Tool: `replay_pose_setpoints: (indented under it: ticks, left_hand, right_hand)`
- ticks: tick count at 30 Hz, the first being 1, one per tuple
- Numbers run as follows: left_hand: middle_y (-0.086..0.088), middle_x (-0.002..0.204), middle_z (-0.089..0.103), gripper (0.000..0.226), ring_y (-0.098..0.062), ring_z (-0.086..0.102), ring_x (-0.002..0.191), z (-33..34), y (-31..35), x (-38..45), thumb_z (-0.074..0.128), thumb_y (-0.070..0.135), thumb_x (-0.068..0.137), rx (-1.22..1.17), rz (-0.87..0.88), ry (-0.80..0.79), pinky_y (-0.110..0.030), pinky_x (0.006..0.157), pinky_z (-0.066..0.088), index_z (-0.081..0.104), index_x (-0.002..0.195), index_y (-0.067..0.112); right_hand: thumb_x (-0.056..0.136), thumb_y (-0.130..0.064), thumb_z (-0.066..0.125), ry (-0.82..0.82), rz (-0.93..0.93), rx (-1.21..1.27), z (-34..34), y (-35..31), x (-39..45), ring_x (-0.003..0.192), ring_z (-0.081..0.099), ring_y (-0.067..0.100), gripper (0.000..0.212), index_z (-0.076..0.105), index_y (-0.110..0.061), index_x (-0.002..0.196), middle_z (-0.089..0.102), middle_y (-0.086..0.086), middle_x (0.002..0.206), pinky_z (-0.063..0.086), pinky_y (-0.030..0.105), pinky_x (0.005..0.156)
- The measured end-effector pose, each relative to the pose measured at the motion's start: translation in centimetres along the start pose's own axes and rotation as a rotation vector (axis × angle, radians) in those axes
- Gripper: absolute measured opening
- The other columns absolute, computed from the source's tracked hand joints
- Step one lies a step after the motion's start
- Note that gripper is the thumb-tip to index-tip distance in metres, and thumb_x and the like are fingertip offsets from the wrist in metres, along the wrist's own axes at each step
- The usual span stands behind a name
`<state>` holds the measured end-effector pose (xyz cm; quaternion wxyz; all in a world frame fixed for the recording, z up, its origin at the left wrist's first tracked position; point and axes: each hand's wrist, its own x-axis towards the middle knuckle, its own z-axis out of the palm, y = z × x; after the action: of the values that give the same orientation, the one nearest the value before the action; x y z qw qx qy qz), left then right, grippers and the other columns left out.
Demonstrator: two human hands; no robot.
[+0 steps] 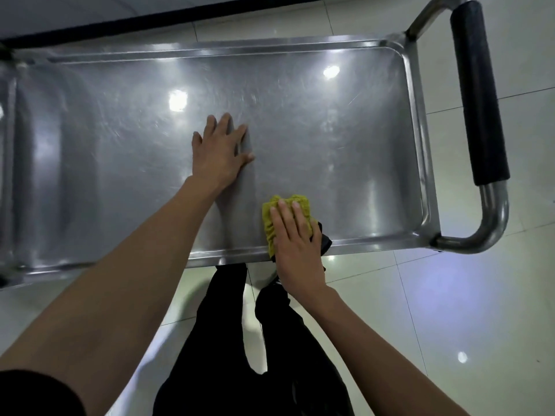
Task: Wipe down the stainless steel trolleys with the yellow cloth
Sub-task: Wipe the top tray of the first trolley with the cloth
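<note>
Nearest, legs: dark trousers [270,340] stand on the pale tiled floor [435,310] just in front of the trolley.
Right hand [295,247]: fingers straight and together, pressing flat on the yellow cloth [271,217].
Yellow cloth: bunched under the right hand, at the near rim of the trolley's tray.
Left hand [220,151]: fingers spread and flat on bare steel, holding nothing, up and left of the cloth.
Trolley [330,130]: steel tray, scuffed and shiny.
Handle [477,94]: black grip at the right end.
</note>
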<state>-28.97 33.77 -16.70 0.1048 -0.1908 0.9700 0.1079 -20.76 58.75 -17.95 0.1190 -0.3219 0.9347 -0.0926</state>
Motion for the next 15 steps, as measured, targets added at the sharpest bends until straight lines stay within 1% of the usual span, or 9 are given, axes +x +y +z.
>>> replay_pose_setpoints:
  ticks: [3,5,7,10,12,13,15]
  left_hand:
    - [-0.002,0.157,0.029,0.07,-0.03,0.022,0.145,-0.3,-0.1,0.2,0.056,0.058,0.091,0.017,-0.006,-0.039,-0.062,0.11,0.029,0.035,0.149,0.025]
    - [-0.002,0.155,0.034,0.074,-0.028,0.027,0.144,-0.5,-0.4,0.6,0.054,0.06,0.091,0.002,-0.018,-0.036,-0.06,0.11,0.03,0.033,0.148,0.017]
    - [-0.003,0.15,0.04,0.066,-0.027,0.033,0.14,-0.9,-0.8,1.0,0.05,0.056,0.095,-0.018,-0.003,-0.008,-0.057,0.11,0.031,0.037,0.144,0.014]
    - [-0.003,0.151,0.042,0.053,-0.029,0.037,0.137,-1.3,-1.7,1.6,0.045,0.041,0.1,0.011,0.061,0.011,-0.053,0.109,0.033,0.041,0.145,0.015]
    - [0.0,0.155,0.037,0.047,-0.029,0.033,0.139,-1.2,-2.3,1.8,0.045,0.03,0.1,0.03,0.113,0.014,-0.051,0.108,0.033,0.043,0.145,0.015]
    - [-0.001,0.156,0.035,0.045,-0.029,0.031,0.141,-1.0,-2.7,1.8,0.046,0.023,0.099,0.029,0.13,0.021,-0.05,0.107,0.033,0.046,0.143,0.016]
    - [-0.007,0.157,0.032,0.05,-0.03,0.026,0.144,-0.8,-3.3,1.8,0.049,0.014,0.092,-0.009,0.124,0.027,-0.049,0.108,0.029,0.049,0.142,0.02]
  right_hand:
    - [0.088,-0.017,0.037,0.011,-0.008,-0.009,-0.1,0.0,1.2,0.154,0.008,0.021,0.071,0.02,-0.021,0.157,0.013,-0.004,0.166,0.015,0.049,0.117]
    - [0.09,-0.016,0.041,0.021,-0.005,-0.003,-0.2,0.1,2.5,0.154,0.007,0.021,0.071,0.019,-0.022,0.157,0.013,-0.005,0.166,0.015,0.048,0.117]
    - [0.091,-0.016,0.044,0.024,0.003,0.009,-0.4,0.1,4.1,0.154,0.006,0.02,0.072,0.018,-0.023,0.157,0.011,-0.005,0.166,0.015,0.049,0.116]
    - [0.091,-0.019,0.046,0.019,-0.002,-0.006,-0.9,-0.2,7.1,0.154,0.005,0.021,0.073,0.016,-0.023,0.158,0.01,-0.004,0.166,0.019,0.05,0.116]
    - [0.09,-0.019,0.048,0.012,-0.003,-0.002,-1.4,-0.5,9.7,0.154,0.005,0.022,0.075,0.015,-0.022,0.158,0.01,-0.004,0.166,0.019,0.05,0.115]
    - [0.09,-0.018,0.049,0.007,0.001,0.004,-1.7,-0.7,11.1,0.154,0.004,0.022,0.076,0.014,-0.022,0.158,0.009,-0.003,0.166,0.019,0.05,0.115]
    - [0.092,-0.017,0.048,0.0,0.014,0.017,-2.1,-1.2,14.1,0.154,0.003,0.022,0.075,0.013,-0.022,0.158,0.008,-0.003,0.166,0.019,0.05,0.116]
